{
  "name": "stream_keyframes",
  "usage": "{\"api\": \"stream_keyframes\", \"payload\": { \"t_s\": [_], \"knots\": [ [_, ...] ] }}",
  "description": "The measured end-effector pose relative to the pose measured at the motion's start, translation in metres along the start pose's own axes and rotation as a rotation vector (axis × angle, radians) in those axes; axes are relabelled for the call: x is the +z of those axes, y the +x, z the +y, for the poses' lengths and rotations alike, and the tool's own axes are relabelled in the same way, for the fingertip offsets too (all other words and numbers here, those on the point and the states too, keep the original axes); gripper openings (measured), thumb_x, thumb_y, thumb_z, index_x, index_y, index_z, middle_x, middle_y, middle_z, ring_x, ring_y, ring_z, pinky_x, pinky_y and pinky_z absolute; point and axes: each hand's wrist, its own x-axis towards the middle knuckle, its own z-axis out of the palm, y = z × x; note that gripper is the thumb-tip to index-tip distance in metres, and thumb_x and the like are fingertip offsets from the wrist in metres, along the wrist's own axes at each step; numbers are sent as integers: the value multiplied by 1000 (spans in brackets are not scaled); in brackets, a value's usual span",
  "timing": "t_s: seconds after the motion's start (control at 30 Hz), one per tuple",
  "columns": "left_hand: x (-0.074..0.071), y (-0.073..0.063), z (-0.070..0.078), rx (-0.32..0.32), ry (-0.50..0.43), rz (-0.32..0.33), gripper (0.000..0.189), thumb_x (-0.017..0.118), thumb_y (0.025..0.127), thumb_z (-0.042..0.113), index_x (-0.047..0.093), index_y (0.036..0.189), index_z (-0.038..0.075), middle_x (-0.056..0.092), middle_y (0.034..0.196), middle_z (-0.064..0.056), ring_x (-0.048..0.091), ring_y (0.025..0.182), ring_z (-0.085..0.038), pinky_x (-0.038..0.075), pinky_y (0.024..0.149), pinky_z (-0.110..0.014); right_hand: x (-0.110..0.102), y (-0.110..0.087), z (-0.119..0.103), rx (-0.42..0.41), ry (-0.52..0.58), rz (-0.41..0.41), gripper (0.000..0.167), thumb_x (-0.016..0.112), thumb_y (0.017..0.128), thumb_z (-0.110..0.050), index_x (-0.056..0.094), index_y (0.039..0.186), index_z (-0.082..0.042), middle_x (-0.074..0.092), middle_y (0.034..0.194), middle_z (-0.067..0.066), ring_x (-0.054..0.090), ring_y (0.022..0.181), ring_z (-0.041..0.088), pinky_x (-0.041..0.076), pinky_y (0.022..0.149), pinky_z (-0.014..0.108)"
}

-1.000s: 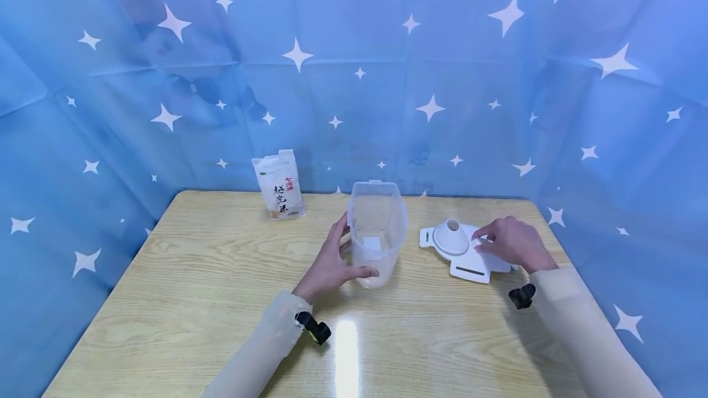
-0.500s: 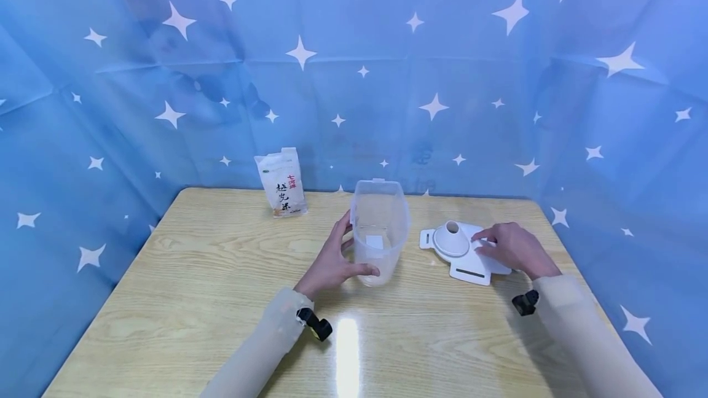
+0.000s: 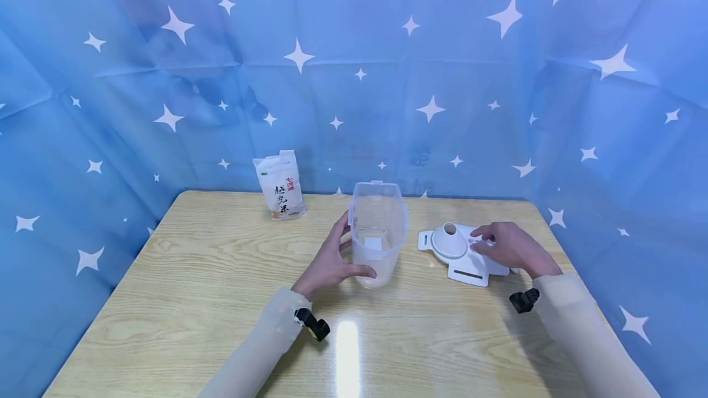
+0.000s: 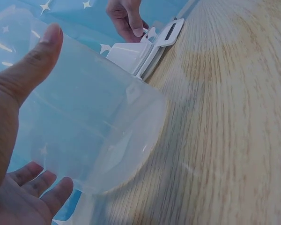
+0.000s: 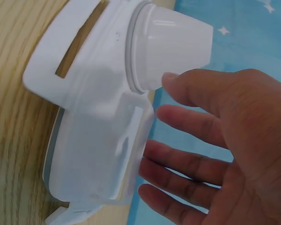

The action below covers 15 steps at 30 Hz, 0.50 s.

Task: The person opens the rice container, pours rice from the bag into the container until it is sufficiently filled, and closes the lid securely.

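Near the table's middle stands a clear plastic container (image 3: 376,220), upright with its top uncovered. My left hand (image 3: 330,269) grips its near left side; in the left wrist view the thumb (image 4: 37,58) lies on one side and the fingers on the other. To the right lies a white lid (image 3: 470,257) with slotted side tabs and a cone-shaped spout (image 5: 175,44) pointing up. Over this lid hovers my right hand (image 3: 511,247), its fingers loosely bent and spread. In the right wrist view the fingertips (image 5: 152,147) are at the lid's surface; whether they touch it I cannot tell.
A white rice bag (image 3: 280,186) with red and black lettering stands at the table's back edge, left of the container. Behind and beside the wooden table (image 3: 210,300) hangs a blue curtain (image 3: 359,78) with white stars.
My right hand's thumb and fingers have shifted slightly over the lid, which has turned a little. The left hand and the container stay in place.
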Motion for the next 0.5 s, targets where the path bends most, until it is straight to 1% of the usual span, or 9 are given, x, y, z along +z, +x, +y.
{"api": "stream_keyframes", "payload": {
  "t_s": [0.1, 0.17, 0.23, 0.3, 0.43, 0.5],
  "knots": [
    [0, 0, 0, -10, 6, 4, 136, 100, 61, 29, 10, 162, 43, 34, 162, 0, 35, 151, -29, 40, 123, -48, 0, -2, -1, -3, 26, 26, 44, 65, 100, -34, 67, 133, -4, 69, 125, 25, 65, 112, 41, 58, 88, 54],
    [0, -1, 0, -10, -3, 2, 136, 100, 61, 28, 10, 161, 45, 34, 163, -3, 35, 151, -31, 41, 122, -50, 1, -3, -3, -10, 38, 44, 48, 64, 100, -35, 64, 136, -3, 65, 131, 28, 61, 120, 46, 56, 93, 60],
    [-1, -1, 1, -9, -12, -2, 135, 100, 62, 27, 11, 161, 45, 34, 163, -5, 35, 151, -33, 41, 122, -51, 1, -4, -6, -13, 52, 60, 53, 64, 101, -37, 60, 140, -2, 62, 136, 28, 59, 123, 48, 54, 95, 61],
    [-2, -1, 1, -5, -16, -6, 135, 100, 62, 26, 11, 161, 46, 34, 163, -5, 35, 151, -33, 41, 122, -52, 1, -5, -10, -19, 66, 81, 58, 65, 100, -39, 57, 143, -1, 60, 139, 29, 58, 124, 48, 54, 95, 62],
    [-7, -3, 1, -15, -13, -1, 134, 100, 62, 27, 11, 159, 50, 34, 161, 5, 35, 150, -27, 41, 122, -50, 2, -7, -21, -38, 114, 113, 68, 66, 99, -43, 48, 150, -2, 51, 149, 27, 55, 128, 49, 52, 98, 63],
    [-10, -4, 1, -25, -6, 6, 134, 100, 62, 29, 10, 159, 51, 33, 161, 6, 35, 151, -26, 41, 122, -50, 2, -8, -27, -51, 140, 121, 73, 66, 99, -46, 43, 153, -3, 47, 153, 26, 52, 130, 51, 50, 101, 65]
  ]
}}
